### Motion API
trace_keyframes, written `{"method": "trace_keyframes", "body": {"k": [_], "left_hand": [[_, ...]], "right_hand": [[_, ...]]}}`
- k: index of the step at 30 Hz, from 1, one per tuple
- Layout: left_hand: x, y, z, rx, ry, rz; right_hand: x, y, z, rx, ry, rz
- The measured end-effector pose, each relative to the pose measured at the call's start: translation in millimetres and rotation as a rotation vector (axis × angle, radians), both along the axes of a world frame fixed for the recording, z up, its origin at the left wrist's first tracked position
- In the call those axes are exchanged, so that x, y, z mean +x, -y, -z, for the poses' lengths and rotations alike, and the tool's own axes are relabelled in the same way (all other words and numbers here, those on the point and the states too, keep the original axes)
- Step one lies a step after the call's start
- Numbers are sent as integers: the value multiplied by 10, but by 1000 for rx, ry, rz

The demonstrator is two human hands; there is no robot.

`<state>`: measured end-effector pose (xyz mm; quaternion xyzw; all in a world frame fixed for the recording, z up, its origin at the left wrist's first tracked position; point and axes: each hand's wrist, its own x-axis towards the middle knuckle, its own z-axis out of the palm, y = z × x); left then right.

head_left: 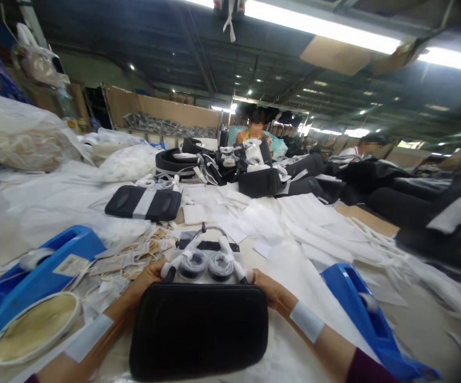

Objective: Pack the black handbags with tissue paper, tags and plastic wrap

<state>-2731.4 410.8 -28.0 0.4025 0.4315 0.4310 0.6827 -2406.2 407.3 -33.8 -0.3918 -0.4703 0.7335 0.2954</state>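
Both hands, left (150, 281) and right (269, 290), grip the black bag (199, 330) at its upper corners, by the feet of the wrapped handles (225, 250); some fingers are hidden. The bag lies between the forearms, long axis running nine to three, handles toward twelve, and neither hand is clearly nearer. Sideways room looks tight: a white-rimmed dish (77, 307) sits near at nine, a blue tape dispenser (47, 290) beyond it toward ten, another blue dispenser (368, 319) at three. White sheets (306, 218) spread low toward one, seemingly the easier side, while a second bag (122, 205) lies well apart at eleven.
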Motion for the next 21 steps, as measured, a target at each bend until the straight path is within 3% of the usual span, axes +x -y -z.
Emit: {"method": "trace_keyframes", "body": {"k": [6,10,14,21], "left_hand": [[49,205,-104,20,-37,53],[22,254,-90,9,-29,51],[3,272,-185,-20,20,54],[-87,319,-354,-141,151,-98]], "right_hand": [[24,-40,64,-1,14,-43],[61,-98,60,-7,47,-106],[69,-107,32,-7,45,-133],[94,-96,99,-33,-174,-83]]}}
